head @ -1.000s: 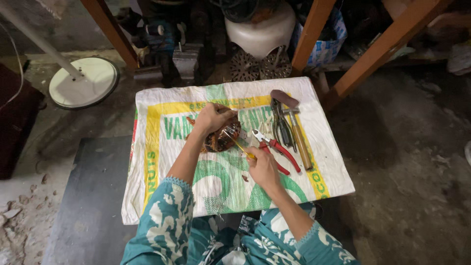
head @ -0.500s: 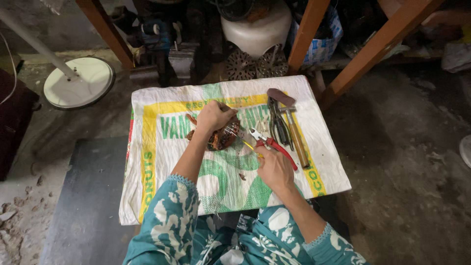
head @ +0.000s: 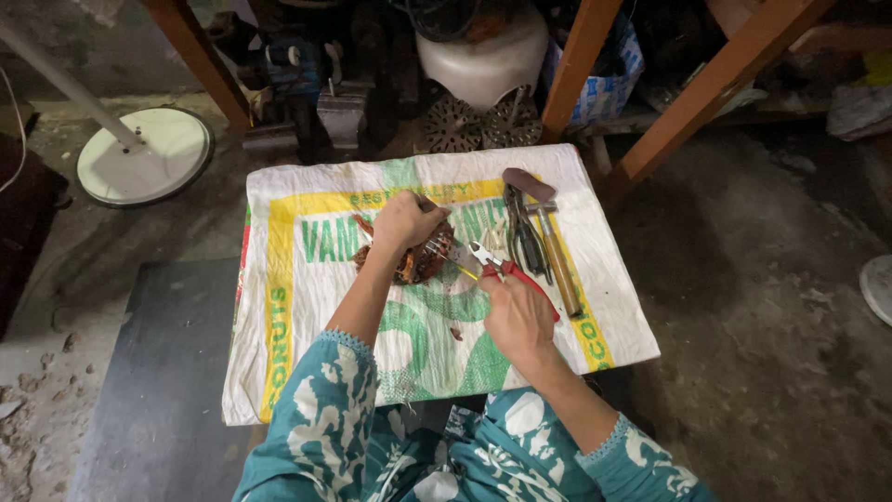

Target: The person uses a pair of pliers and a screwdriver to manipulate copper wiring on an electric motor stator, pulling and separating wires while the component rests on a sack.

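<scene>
Rusty brown coil (head: 420,257) on the sack – red-handled pliers (head: 502,270) just beside, jaws toward it

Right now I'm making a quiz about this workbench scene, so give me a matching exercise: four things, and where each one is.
Things:
1. left hand
2. right hand
3. hammer
4. white round base

Places:
A. on the floor, beyond the sack's left corner
B. holding red-handled pliers
C. lying on the sack's right side
D. on the coppery wound part

Pairs: 1-D, 2-B, 3-C, 4-A

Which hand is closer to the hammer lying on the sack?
Right. The right hand is just beside the hammer, holding red-handled pliers. The left hand is farther away, on a brown coil.
</scene>
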